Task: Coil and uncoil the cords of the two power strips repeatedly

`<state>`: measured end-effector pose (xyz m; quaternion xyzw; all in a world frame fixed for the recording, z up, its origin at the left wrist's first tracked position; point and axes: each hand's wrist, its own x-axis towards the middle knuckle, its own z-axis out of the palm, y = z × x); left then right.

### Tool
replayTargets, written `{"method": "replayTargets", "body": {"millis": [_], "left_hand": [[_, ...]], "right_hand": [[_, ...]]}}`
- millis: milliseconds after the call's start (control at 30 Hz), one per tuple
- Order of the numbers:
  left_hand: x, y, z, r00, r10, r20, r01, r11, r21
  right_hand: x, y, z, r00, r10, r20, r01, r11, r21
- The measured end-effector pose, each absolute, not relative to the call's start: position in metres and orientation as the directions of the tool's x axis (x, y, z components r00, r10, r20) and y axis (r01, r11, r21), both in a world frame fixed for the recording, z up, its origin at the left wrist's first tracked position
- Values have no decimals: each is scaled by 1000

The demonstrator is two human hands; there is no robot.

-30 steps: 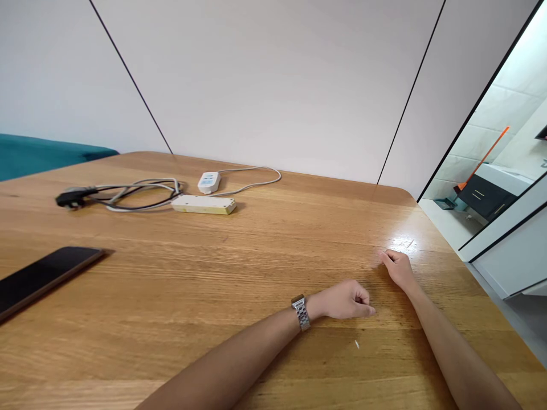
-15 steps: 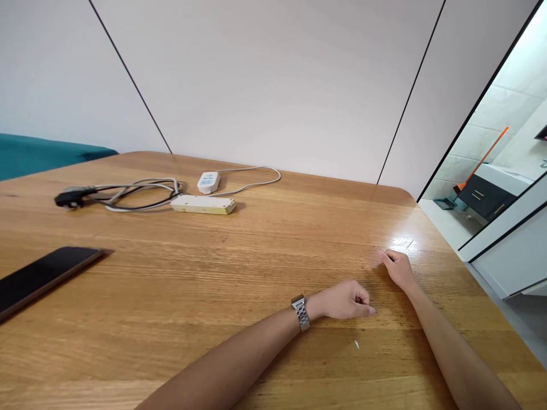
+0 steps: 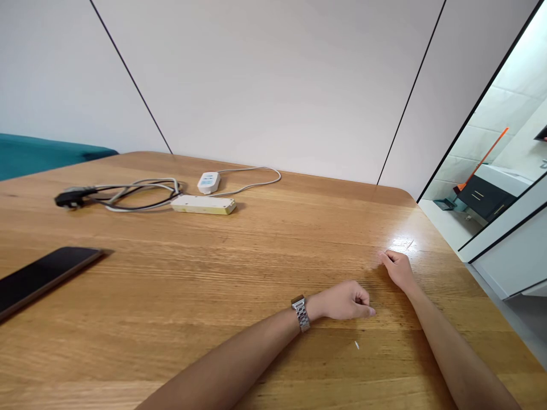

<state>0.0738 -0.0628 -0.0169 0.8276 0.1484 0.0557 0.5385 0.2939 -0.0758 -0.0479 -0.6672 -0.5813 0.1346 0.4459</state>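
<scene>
On the right half of the wooden table [image 3: 239,273], my left hand [image 3: 344,300] rests with its fingers curled in and its thumb pointing right. A watch with a metal band [image 3: 301,313] is on that wrist. Just below this hand lies a small white sliver [image 3: 356,345]. My right hand [image 3: 398,269] rests a little farther back and to the right, closed, its thumb and forefinger drawn together. A thin light stick [image 3: 409,245] lies just beyond it, in the glare. Nothing shows in either hand; the two hands are apart.
At the back left lie a white power strip [image 3: 203,204], a coiled cable with a black plug [image 3: 70,197], and a white socket block [image 3: 209,183] on a cord. A dark phone or tablet [image 3: 47,276] lies at the left edge. A white panelled wall [image 3: 273,85] stands behind the table.
</scene>
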Motion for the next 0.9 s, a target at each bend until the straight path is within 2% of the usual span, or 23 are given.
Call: {"method": "replayTargets", "body": {"millis": [900], "left_hand": [[73,-63,-18,951,302,-74,189,-374,908]], "right_hand": [[296,-76,-50,283,900,330,658,68,-750]]}}
